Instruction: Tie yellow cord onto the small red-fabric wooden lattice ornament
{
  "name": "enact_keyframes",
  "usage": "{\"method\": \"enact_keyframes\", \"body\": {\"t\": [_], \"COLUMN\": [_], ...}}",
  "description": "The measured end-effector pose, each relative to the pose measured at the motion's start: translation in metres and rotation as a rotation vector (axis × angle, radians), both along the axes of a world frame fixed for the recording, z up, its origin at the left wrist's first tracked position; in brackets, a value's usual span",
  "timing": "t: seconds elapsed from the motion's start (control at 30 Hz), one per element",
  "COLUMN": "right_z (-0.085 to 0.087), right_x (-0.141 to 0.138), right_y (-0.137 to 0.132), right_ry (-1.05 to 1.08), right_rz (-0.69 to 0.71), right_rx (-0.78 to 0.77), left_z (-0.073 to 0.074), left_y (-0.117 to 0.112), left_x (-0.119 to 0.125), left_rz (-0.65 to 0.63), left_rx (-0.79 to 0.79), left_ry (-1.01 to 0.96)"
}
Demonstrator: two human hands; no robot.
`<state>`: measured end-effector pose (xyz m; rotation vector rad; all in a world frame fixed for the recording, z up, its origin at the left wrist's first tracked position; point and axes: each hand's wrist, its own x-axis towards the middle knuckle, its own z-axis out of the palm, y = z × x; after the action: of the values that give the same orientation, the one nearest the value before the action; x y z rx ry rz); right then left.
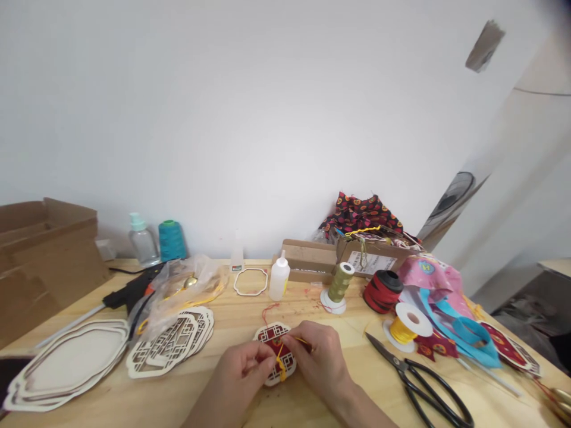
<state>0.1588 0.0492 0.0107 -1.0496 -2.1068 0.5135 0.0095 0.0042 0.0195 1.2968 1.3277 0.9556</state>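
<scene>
A lattice-edged wooden ornament (pixel 273 334) with a red centre lies on the table between my hands, a red thread at its top. A knotted yellow cord (pixel 281 370) crosses its face. My right hand (pixel 325 352) pinches a strand of this cord at the ornament's upper right. On the other side, my left hand (pixel 243 373) has thumb and forefinger drawn together beside the cord, over the ornament's left edge. Whatever those left fingertips hold is hidden.
Black scissors (pixel 414 380) lie right of my hands, near a yellow cord spool (pixel 407 326). Behind stand a glue bottle (pixel 279 279), an olive thread spool (pixel 341 284) and a red-and-black spool (pixel 382 291). Lattice wooden frames (pixel 163 351) and pale wooden plates (pixel 74 359) are stacked left.
</scene>
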Motion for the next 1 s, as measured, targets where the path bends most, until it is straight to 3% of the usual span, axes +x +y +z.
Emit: {"method": "enact_keyframes", "body": {"t": [0.23,0.33,0.43,0.53,0.63,0.8,0.9,1.0], "right_z": [0.003,0.003,0.004,0.012,0.02,0.015,0.009,0.004], "right_x": [-0.001,-0.002,-0.008,-0.017,-0.024,-0.029,-0.03,-0.031], "right_y": [0.001,-0.002,-0.002,0.002,0.004,0.001,-0.002,-0.006], "right_ry": [-0.008,0.032,0.208,0.406,0.515,0.651,0.67,0.589], "right_rz": [0.062,0.06,0.097,0.175,0.254,0.365,0.355,0.33], "right_rx": [-0.015,-0.099,-0.328,-0.623,-0.922,-1.219,-1.214,-1.088], "left_z": [-0.005,-0.005,0.001,0.008,0.007,-0.009,-0.012,-0.008], "left_y": [-0.002,-0.006,-0.008,-0.009,-0.008,-0.003,0.0,0.001], "left_x": [-0.002,-0.006,-0.01,-0.016,-0.02,-0.017,-0.016,-0.018], "left_rz": [-0.004,-0.014,0.016,0.124,0.195,0.168,0.131,0.132], "left_rx": [0.086,0.125,0.201,0.315,0.333,0.22,0.125,0.048], "left_ry": [0.093,0.161,0.224,0.33,0.415,0.191,0.0,-0.109]}}
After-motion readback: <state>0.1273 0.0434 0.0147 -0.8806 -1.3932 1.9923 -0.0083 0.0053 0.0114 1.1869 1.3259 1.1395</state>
